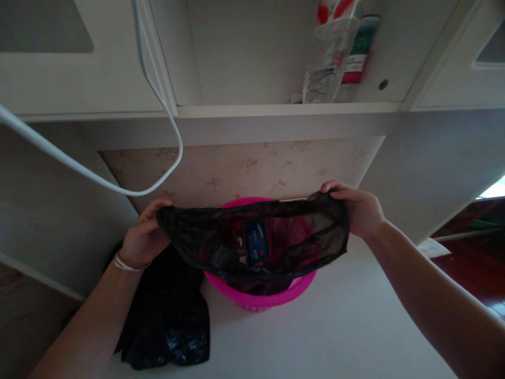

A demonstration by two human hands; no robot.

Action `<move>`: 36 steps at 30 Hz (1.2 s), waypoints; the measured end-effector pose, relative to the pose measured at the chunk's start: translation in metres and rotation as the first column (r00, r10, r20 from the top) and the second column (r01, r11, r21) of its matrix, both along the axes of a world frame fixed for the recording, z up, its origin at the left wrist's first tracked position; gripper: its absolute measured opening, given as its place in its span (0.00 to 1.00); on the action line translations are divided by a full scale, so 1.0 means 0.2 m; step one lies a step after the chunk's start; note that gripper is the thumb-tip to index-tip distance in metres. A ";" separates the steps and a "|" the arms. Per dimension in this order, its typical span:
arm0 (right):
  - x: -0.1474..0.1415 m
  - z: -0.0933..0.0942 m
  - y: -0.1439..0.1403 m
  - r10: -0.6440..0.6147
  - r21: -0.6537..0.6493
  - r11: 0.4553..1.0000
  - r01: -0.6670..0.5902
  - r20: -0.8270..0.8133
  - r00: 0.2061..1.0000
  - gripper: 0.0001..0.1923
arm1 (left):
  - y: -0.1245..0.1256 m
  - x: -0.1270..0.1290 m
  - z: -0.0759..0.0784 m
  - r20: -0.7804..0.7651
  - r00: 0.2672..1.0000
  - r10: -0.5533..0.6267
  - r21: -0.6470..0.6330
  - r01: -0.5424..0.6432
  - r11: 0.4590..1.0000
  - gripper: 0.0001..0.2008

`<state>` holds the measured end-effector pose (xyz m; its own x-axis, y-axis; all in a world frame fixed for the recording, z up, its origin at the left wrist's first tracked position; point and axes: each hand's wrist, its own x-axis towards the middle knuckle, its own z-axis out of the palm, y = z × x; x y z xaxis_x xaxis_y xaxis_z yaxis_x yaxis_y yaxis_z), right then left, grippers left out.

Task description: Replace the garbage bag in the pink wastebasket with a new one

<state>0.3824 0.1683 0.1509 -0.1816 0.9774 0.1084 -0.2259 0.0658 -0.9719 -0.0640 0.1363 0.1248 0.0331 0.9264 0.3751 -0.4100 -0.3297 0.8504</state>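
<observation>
A thin black garbage bag [189, 218] is stretched wide between my two hands, its mouth facing up. My left hand [145, 234] grips the rim at the left end, and a pale band circles that wrist. At the opposite end, my right hand [355, 208] pinches the rim between thumb and fingers. The bag hangs inside a bright pink basket [260, 300], whose front rim shows below the plastic. Down in the bag lie a dark blue packet [258, 245] and a red item [239, 234] whose kind I cannot make out.
Another black plastic bag [169, 326] lies left of the basket, under my left forearm. A white cable [118, 187] loops across the upper left. On the shelf [276, 110] above stand a clear plastic bottle [321, 79] and a green-and-red container [360, 50].
</observation>
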 end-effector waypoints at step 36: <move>-0.60 0.02 -0.07 0.121 0.229 0.783 -0.579 0.856 0.502 0.21 | -0.07 0.61 0.15 -0.304 0.953 0.007 -0.083 -0.033 0.996 0.08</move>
<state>0.2631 0.1542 0.1555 -0.7265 0.6769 0.1183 0.4729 0.6175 -0.6285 0.0579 0.1221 0.1540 0.1140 0.9562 0.2695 -0.1230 -0.2556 0.9589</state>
